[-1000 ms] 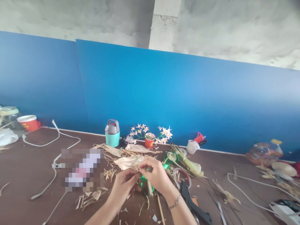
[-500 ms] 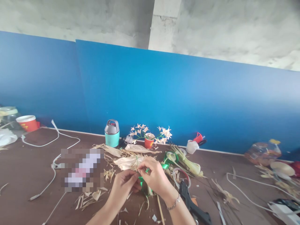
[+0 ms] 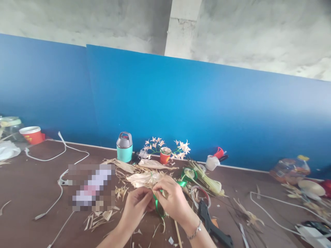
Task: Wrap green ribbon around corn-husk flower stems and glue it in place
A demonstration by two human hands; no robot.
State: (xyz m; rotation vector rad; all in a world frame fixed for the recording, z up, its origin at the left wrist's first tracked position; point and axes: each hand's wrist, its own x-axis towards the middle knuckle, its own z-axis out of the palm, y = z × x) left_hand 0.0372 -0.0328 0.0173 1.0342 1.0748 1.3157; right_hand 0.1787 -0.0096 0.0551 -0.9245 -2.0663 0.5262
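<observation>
Reaching in from the bottom edge, both forearms angle up over the brown table [image 3: 31, 193], and the two hands meet just in front of a pile of dried husks [image 3: 144, 178]. The left hand [image 3: 136, 205] is turned toward the right one, with its fingers curled and the tips bunched close together. Whether they grip the ribbon itself or something under it cannot be made out. The right hand [image 3: 172, 200], a bracelet at its wrist, arches over from the other side with thumb and forefinger pinched narrow on a green ribbon [image 3: 156, 204]. The ribbon runs down between the two hands and loops below the right palm, and a further length leads back to a ribbon roll [image 3: 189, 172]. A thin pale stem [image 3: 177, 233] drops from under the right hand toward the near edge. A black glue gun [image 3: 212, 228] lies just right of the right wrist. A teal container [image 3: 124, 148] and an orange pot of pale flowers [image 3: 164, 157] stand by the blue wall
</observation>
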